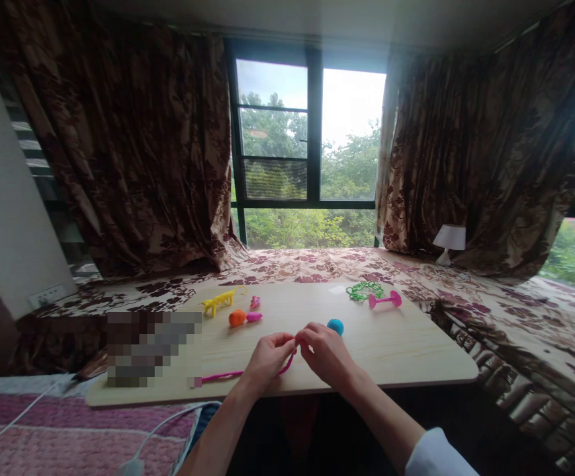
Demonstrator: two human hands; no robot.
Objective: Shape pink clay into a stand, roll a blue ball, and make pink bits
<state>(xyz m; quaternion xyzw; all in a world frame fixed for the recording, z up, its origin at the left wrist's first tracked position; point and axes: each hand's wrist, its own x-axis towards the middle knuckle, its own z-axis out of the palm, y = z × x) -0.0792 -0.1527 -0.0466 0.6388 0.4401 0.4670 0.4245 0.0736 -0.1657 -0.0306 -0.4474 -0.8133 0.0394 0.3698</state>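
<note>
A thin magenta cord (222,376) lies along the near part of the table, passes under my left wrist and curves up to my fingertips. My left hand (270,357) pinches near its raised end, thumb and forefinger together. Right beside it, my right hand (324,350) has its fingers closed at the same spot, fingertips meeting those of the left. The very tip of the cord is hidden between the fingers. Just behind my right hand sits a blue ball (335,326).
On the pale wooden table (396,357) are an orange ball (237,318), a magenta lump (254,317), a small pink piece (255,302), a yellow legged object (219,301), tangled green strands (364,291) and a pink spool-like piece (385,299). A white lamp (450,238) stands back right.
</note>
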